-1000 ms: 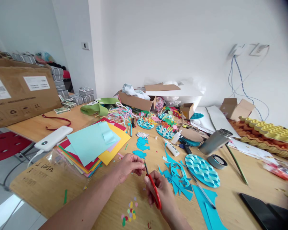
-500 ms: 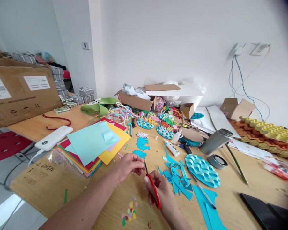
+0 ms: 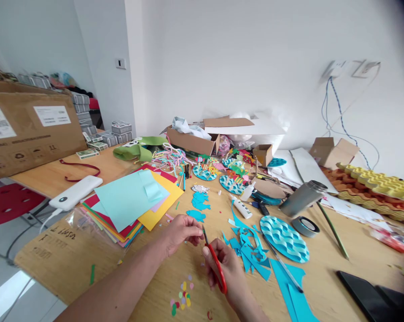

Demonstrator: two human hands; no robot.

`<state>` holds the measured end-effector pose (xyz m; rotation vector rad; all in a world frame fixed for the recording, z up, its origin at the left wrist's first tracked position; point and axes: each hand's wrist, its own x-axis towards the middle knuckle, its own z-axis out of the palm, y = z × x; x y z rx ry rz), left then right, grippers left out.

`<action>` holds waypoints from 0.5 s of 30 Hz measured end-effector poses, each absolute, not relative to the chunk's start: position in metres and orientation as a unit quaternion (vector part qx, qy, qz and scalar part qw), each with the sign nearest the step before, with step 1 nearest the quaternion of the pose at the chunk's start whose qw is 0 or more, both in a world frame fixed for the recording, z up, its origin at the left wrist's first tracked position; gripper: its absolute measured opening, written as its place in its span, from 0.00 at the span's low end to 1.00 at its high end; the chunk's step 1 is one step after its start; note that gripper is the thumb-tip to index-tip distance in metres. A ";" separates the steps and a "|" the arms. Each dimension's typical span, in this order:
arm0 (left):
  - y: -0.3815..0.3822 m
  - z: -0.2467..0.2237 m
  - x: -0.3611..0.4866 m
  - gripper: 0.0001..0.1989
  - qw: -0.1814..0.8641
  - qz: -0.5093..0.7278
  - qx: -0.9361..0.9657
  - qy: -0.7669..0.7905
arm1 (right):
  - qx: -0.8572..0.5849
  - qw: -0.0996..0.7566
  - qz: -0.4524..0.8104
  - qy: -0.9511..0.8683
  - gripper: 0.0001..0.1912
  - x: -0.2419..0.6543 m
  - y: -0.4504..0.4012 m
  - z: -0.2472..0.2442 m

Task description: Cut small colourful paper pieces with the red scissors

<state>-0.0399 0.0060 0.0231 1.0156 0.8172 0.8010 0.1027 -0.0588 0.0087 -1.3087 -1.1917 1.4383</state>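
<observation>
Red-handled scissors [image 3: 218, 270] sit in my right hand [image 3: 227, 270], their dark blades pointing up and away toward my left hand. My left hand [image 3: 184, 233] is closed in a pinch at the blade tips; whatever small piece it holds is too hidden to name. Just beyond lie blue paper fish [image 3: 195, 215] and a white patterned fish [image 3: 200, 189]. Blue paper scraps [image 3: 247, 250] are heaped right of the scissors. Below the hands, small coloured paper dots [image 3: 184, 295] are scattered on the wooden table [image 3: 148, 277].
Coloured paper sheets [image 3: 128, 201] and a white power bank [image 3: 76, 193] lie at left. To the right are a wavy blue disc [image 3: 284, 238], a pen [image 3: 291, 277], glue bottle [image 3: 241, 208], tape roll [image 3: 305, 226], steel flask [image 3: 303, 198] and black phone [image 3: 369, 295]. Cardboard boxes [image 3: 191, 141] stand behind.
Almost nothing differs. Both hands and the scissors keep their places, with at most a very slight shift of the scissors' handle.
</observation>
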 end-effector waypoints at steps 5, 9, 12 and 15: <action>0.006 0.024 -0.040 0.07 0.728 0.369 0.443 0.372 | -0.527 0.414 0.571 -0.475 0.20 0.104 -0.058 0.006; 0.007 0.023 -0.040 0.07 0.727 0.372 0.443 0.370 | -0.528 0.411 0.573 -0.474 0.19 0.104 -0.058 0.007; 0.007 0.022 -0.040 0.07 0.726 0.373 0.445 0.368 | -0.526 0.412 0.569 -0.479 0.19 0.103 -0.058 0.008; 0.007 0.021 -0.040 0.07 0.728 0.377 0.440 0.366 | -0.524 0.411 0.569 -0.483 0.18 0.103 -0.059 0.008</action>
